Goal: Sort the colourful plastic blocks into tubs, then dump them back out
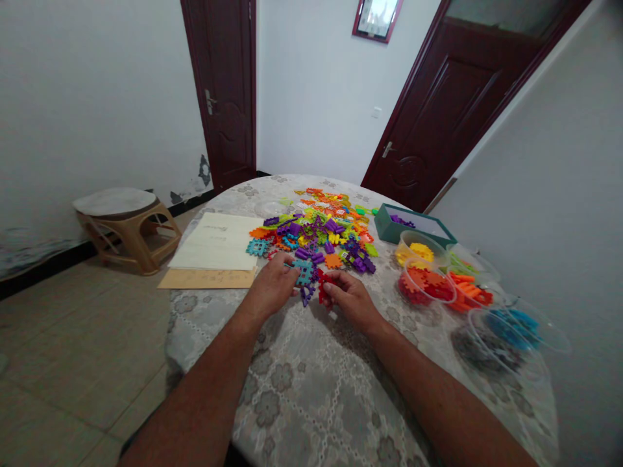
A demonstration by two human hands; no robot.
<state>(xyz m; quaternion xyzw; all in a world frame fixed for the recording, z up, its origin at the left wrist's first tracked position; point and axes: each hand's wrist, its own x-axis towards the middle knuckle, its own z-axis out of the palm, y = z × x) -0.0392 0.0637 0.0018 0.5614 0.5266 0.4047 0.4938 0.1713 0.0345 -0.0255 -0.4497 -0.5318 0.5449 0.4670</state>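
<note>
Between the fingers of my left hand (274,285) is a teal toothed plastic building piece (304,273). A red toothed building piece (323,285) is pinched in my right hand (351,297), close beside the teal one. Just below the teal piece shows a purple triangular piece (307,296); whether it is joined to it I cannot tell. Beyond both hands lies a mixed pile of building pieces (316,227) in purple, orange, green, yellow and blue. An orange piece (333,261) sits at the pile's near edge.
Clear tubs on the right hold sorted pieces: yellow (421,253), red (426,285), orange (467,292), blue (516,324) and grey (487,353). Behind them stands a green box (384,227) with purple pieces. Paper sheets (219,241) lie left on the patterned tablecloth (292,383). A stool (129,233) stands left.
</note>
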